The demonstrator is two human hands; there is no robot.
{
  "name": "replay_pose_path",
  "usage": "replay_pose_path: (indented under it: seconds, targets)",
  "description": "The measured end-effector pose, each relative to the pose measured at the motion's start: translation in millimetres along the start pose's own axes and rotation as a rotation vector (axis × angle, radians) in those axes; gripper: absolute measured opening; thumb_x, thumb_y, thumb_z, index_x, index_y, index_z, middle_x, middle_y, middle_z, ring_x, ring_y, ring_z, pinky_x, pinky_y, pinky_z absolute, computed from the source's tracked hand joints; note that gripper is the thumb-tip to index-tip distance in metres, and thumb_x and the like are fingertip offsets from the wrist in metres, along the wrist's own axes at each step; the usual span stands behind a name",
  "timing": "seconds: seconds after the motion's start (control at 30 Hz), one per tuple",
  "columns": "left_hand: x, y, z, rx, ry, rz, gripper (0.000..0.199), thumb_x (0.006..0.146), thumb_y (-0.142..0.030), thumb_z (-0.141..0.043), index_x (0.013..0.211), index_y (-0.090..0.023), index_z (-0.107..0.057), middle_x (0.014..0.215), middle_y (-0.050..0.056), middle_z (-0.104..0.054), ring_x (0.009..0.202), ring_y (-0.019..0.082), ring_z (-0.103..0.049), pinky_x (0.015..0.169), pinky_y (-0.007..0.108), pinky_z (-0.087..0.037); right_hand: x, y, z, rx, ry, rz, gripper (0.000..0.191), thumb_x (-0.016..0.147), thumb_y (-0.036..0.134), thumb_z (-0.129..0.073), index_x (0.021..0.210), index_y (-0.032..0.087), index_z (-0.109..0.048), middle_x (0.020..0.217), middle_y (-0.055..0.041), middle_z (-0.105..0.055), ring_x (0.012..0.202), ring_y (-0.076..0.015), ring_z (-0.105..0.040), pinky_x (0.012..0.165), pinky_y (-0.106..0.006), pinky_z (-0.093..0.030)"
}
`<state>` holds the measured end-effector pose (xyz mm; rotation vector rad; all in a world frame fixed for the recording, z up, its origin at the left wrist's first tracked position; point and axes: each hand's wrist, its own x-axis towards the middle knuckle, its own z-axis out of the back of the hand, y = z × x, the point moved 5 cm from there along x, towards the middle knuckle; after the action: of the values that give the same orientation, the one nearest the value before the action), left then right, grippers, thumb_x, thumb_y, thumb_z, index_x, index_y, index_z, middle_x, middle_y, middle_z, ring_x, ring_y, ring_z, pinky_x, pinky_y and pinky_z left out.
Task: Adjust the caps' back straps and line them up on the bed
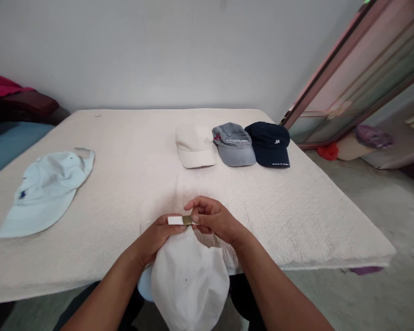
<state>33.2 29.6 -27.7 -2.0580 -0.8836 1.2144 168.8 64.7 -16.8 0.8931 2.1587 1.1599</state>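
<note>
A white baseball cap hangs at the table's front edge with its back strap uppermost. My left hand pinches the strap beside a brass-coloured buckle, and a white strap end sticks out on the left. On the buckle's other side, my right hand grips the strap between thumb and fingers. Part of the strap is covered by my fingers. Farther back, a beige cap, a grey cap and a navy cap sit side by side.
A pale blue cap lies on the left of the cloth-covered table. The grey wall rises behind it. A pink-framed glass door stands at the right, and dark red furniture at the left.
</note>
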Motion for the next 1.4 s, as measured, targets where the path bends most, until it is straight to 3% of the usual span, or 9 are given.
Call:
replay_pose_path:
  seconds: [0.2, 0.33, 0.47, 0.57, 0.7, 0.93, 1.03, 1.2, 1.4]
  targets:
    - [-3, -4, -12.2, 0.012, 0.165, -0.057, 0.032, 0.068, -0.027, -0.074, 0.097, -0.012, -0.071, 0.079, 0.010, -0.072, 0.066, 0.020, -0.064, 0.068, 0.032, -0.047, 2, 1, 0, -0.040, 0.000, -0.002, 0.026, 0.075, 0.029, -0.069, 0.096, 0.018, -0.059, 0.061, 0.0060, -0.051, 0.044, -0.0037, -0.035, 0.041, -0.019, -0.024]
    - [-2, -4, -9.0, -0.019, 0.092, -0.060, 0.023, 0.070, -0.024, -0.074, 0.090, -0.014, -0.071, 0.077, 0.008, -0.072, 0.066, 0.019, -0.064, 0.067, 0.031, -0.048, 2, 1, 0, -0.074, -0.016, 0.009, 0.026, 0.075, 0.028, -0.069, 0.095, 0.018, -0.059, 0.058, 0.0068, -0.050, 0.043, -0.0039, -0.035, 0.040, -0.019, -0.024]
    - [-2, -6, -1.0, -0.159, 0.013, -0.064, 0.013, 0.071, -0.023, -0.072, 0.081, -0.014, -0.072, 0.074, 0.007, -0.072, 0.063, 0.017, -0.064, 0.066, 0.029, -0.049, -3, 0, 1, -0.087, 0.001, -0.033, 0.022, 0.081, 0.034, -0.063, 0.095, 0.017, -0.058, 0.068, 0.0010, -0.059, 0.050, -0.0068, -0.047, 0.047, -0.021, -0.031]
    - [-3, -9, 7.3, -0.189, -0.079, -0.091, 0.011, 0.068, -0.023, -0.074, 0.073, -0.014, -0.071, 0.065, 0.004, -0.070, 0.056, 0.015, -0.062, 0.059, 0.026, -0.048, -9, -2, 4, -0.109, -0.011, -0.107, 0.025, 0.086, 0.040, -0.057, 0.084, 0.015, -0.060, 0.069, -0.0013, -0.059, 0.055, -0.0078, -0.048, 0.051, -0.022, -0.033]
    - [-3, -9, 7.0, -0.152, -0.061, -0.083, 0.013, 0.067, -0.024, -0.075, 0.070, -0.013, -0.071, 0.063, 0.005, -0.069, 0.054, 0.014, -0.061, 0.056, 0.026, -0.047, -12, -3, 7, -0.079, -0.043, -0.161, 0.029, 0.078, 0.041, -0.065, 0.067, 0.015, -0.056, 0.057, 0.0023, -0.051, 0.049, -0.0063, -0.039, 0.045, -0.021, -0.026]
    - [-4, -8, -1.1, -0.055, -0.059, 0.008, 0.016, 0.063, -0.019, -0.076, 0.078, -0.014, -0.071, 0.072, 0.006, -0.071, 0.062, 0.018, -0.063, 0.063, 0.030, -0.047, -9, 0, 5, -0.009, -0.073, -0.080, 0.027, 0.072, 0.037, -0.071, 0.068, 0.016, -0.054, 0.052, 0.0067, -0.045, 0.043, -0.0045, -0.032, 0.043, -0.020, -0.025]
    - [-4, -8, -0.6, -0.015, -0.014, -0.005, 0.016, 0.064, -0.017, -0.075, 0.079, -0.016, -0.070, 0.069, 0.003, -0.069, 0.061, 0.016, -0.061, 0.061, 0.027, -0.045, -8, 1, 5, -0.039, -0.078, -0.088, 0.026, 0.073, 0.036, -0.070, 0.068, 0.016, -0.054, 0.051, 0.0064, -0.044, 0.043, -0.0046, -0.032, 0.042, -0.020, -0.023]
    - [-3, -7, -2.2, 0.047, 0.121, -0.067, 0.033, 0.066, -0.036, -0.075, 0.090, -0.013, -0.071, 0.070, 0.008, -0.069, 0.061, 0.019, -0.061, 0.060, 0.030, -0.046, -6, 0, 8, -0.054, -0.109, -0.105, 0.024, 0.071, 0.032, -0.071, 0.066, 0.016, -0.053, 0.047, 0.0085, -0.038, 0.042, -0.0041, -0.026, 0.041, -0.019, -0.019]
    - [0, -7, 0.3, 0.112, -0.116, -0.138, 0.030, 0.080, -0.042, -0.062, 0.066, -0.015, -0.064, 0.058, 0.001, -0.060, 0.052, 0.012, -0.051, 0.050, 0.023, -0.038, -5, 0, 7, -0.100, -0.115, -0.076, 0.020, 0.075, 0.031, -0.067, 0.068, 0.017, -0.055, 0.046, 0.0079, -0.040, 0.042, -0.0047, -0.028, 0.042, -0.020, -0.019]
